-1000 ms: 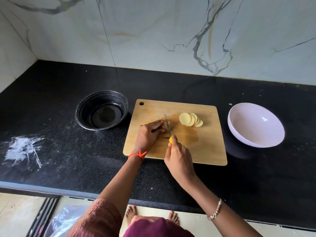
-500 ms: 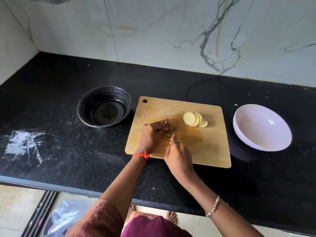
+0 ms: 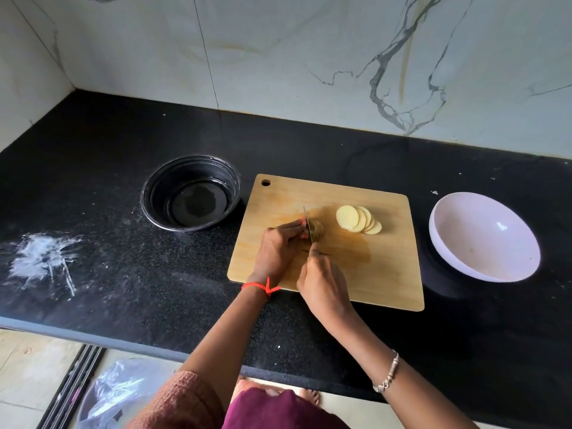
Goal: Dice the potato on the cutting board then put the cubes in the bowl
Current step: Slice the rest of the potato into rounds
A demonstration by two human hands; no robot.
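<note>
A wooden cutting board [image 3: 387, 274] lies on the black counter. Near its middle my left hand [image 3: 278, 249] holds the remaining piece of potato [image 3: 317, 229], fingertips curled against it. My right hand [image 3: 322, 283] grips the knife handle; the knife blade [image 3: 307, 222] stands edge-down between my left fingertips and the potato end. Several round potato slices [image 3: 356, 219] lie fanned out on the board to the right of the blade. A pale pink bowl [image 3: 483, 236] sits to the right of the board with nothing in it.
A black bowl [image 3: 190, 191] stands left of the board. White powder smears [image 3: 43, 261] mark the counter at far left. The counter's front edge runs below my arms. A marble wall rises behind the counter.
The knife blade has shifted slightly left onto the potato piece, close to my left fingertips. The slices and both bowls stay where they were; only the camera has moved a little.
</note>
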